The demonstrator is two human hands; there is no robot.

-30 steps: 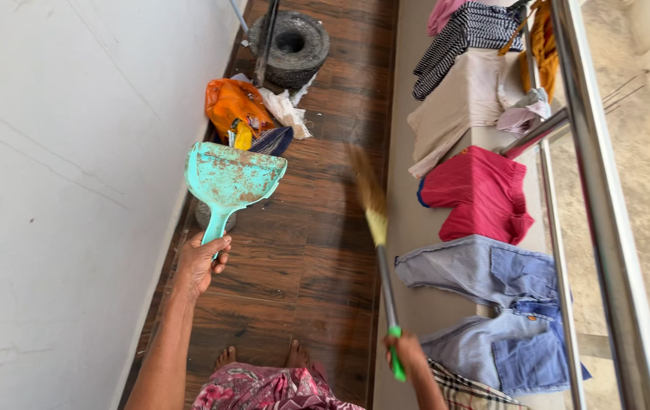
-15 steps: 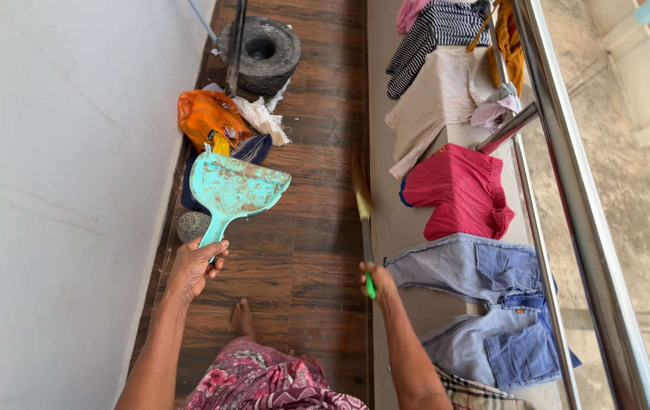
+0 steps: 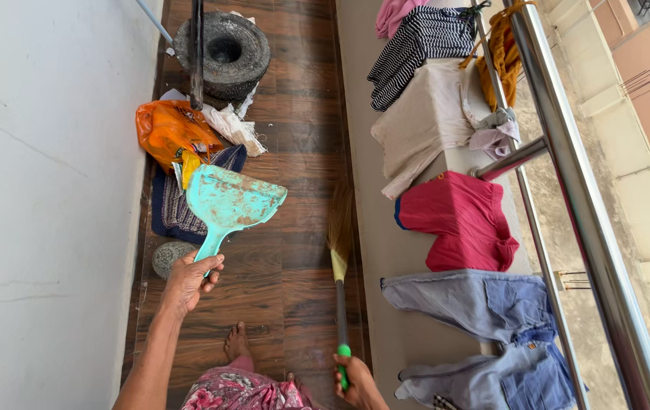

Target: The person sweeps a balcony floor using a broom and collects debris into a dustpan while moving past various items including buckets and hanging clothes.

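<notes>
Both hands grip: left [image 3: 190,279] holds dustpan [image 3: 230,201] pointing forward, right [image 3: 357,380] holds upright broom [image 3: 340,258].

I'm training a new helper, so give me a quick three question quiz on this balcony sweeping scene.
1. True or false: the left hand holds the turquoise dustpan by its handle.
2. What does the right hand grip? A) a mop B) the broom C) a cloth
3. Fill in: the red garment is draped over the ____.

Key: 1 true. 2 B, at the green end of its handle. 3 ledge, beside the metal railing.
</notes>
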